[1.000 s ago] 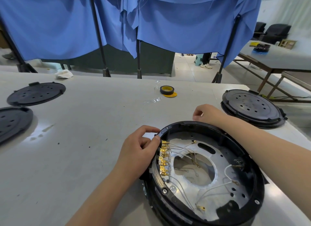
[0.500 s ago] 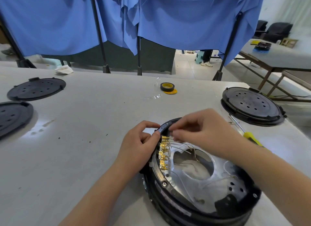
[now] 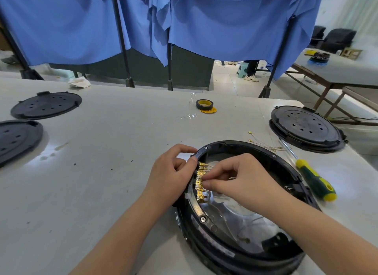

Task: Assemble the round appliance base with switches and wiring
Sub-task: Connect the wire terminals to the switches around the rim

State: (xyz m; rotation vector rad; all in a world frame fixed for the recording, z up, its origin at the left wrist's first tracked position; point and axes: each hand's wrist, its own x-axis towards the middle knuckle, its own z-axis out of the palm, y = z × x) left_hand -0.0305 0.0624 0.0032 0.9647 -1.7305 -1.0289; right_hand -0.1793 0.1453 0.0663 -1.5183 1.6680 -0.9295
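- Our right hand (image 3: 241, 182) pinches a wire at the gold terminals (image 3: 200, 180); our left hand (image 3: 171, 170) grips the round base (image 3: 286, 252) rim.
- Base lies open before us on the table (image 3: 102, 172); wiring seems midway.
- Loose wires (image 3: 263, 144), screwdriver (image 3: 313, 176) and covers (image 3: 304, 127) wait.

The left hand (image 3: 169, 172) is gripping the rim of the base (image 3: 241, 254) on the bench (image 3: 102, 172), fingers (image 3: 184, 149) curling over its edge. The right hand (image 3: 239, 180) is pinching at the terminals (image 3: 200, 180), just beside the left fingers. A screwdriver (image 3: 313, 176) is lying right of both.
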